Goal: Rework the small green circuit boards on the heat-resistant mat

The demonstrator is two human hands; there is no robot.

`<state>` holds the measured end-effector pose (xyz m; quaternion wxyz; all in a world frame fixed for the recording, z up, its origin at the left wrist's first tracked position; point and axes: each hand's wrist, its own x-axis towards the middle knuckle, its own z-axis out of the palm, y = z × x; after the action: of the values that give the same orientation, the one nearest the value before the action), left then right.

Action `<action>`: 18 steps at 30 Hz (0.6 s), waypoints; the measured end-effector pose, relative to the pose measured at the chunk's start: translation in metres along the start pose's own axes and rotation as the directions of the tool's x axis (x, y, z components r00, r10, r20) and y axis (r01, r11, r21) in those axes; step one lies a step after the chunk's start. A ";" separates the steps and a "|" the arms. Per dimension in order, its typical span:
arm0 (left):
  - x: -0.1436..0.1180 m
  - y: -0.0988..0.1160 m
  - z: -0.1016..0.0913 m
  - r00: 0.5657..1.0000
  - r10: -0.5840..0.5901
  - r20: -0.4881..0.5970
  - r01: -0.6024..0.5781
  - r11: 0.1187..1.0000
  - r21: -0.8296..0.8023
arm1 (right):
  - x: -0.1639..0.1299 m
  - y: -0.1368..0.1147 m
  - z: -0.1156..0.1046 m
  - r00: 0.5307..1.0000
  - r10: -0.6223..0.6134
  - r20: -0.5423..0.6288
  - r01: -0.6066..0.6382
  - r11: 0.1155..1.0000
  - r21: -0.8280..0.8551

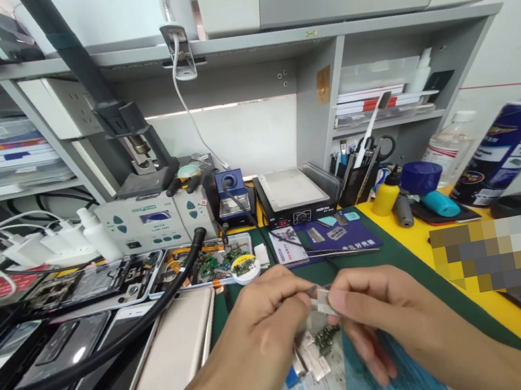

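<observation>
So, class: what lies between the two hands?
In the head view, a small silvery metal piece is pinched between the left hand and the right hand.

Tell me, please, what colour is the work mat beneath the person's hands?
Dark green mat, with a yellow bench edge beside it; the head view shows it best.

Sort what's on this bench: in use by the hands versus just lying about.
In use:
left hand
right hand
small metal piece pinched between both
small circuit board below them

Lying about:
gold phone
opened phones
hot plate
spray can
pen holder
</observation>
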<state>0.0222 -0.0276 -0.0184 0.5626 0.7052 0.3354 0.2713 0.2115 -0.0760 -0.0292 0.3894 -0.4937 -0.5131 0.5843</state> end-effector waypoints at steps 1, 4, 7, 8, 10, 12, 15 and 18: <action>0.001 -0.002 0.000 1.000 -0.007 -0.005 0.007 1.000 -0.020 | 0.000 0.000 0.000 1.000 0.000 0.001 0.000 1.000 -0.014; 0.002 -0.006 0.000 1.000 -0.030 -0.010 0.029 0.997 -0.072 | -0.001 0.000 0.001 1.000 0.010 0.003 -0.009 0.999 -0.040; 0.001 -0.006 -0.001 0.999 -0.039 0.004 0.039 0.996 -0.082 | -0.002 0.000 0.002 1.000 0.016 0.005 -0.016 0.998 -0.061; 0.001 -0.006 -0.001 0.999 -0.037 0.005 0.038 0.996 -0.083 | -0.002 0.000 0.002 1.000 0.016 0.006 -0.016 0.998 -0.068; 0.001 -0.007 -0.001 0.999 -0.033 0.000 0.033 0.996 -0.084 | -0.001 -0.001 0.003 1.000 0.023 0.002 -0.022 0.996 -0.085; 0.001 -0.007 -0.001 1.000 -0.026 -0.001 0.026 0.996 -0.090 | -0.001 -0.001 0.003 0.999 0.032 -0.010 -0.033 0.995 -0.094; 0.002 -0.009 -0.001 1.000 -0.018 0.003 0.018 0.995 -0.101 | 0.001 -0.002 0.004 0.999 0.038 -0.038 -0.041 0.995 -0.090; 0.002 -0.009 0.000 1.000 -0.018 0.001 0.018 0.994 -0.106 | 0.002 -0.002 0.005 0.999 0.039 -0.038 -0.043 0.995 -0.091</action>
<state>0.0223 -0.0246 -0.0274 0.6016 0.6714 0.3270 0.2835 0.2065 -0.0751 -0.0272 0.3634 -0.5321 -0.5221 0.5587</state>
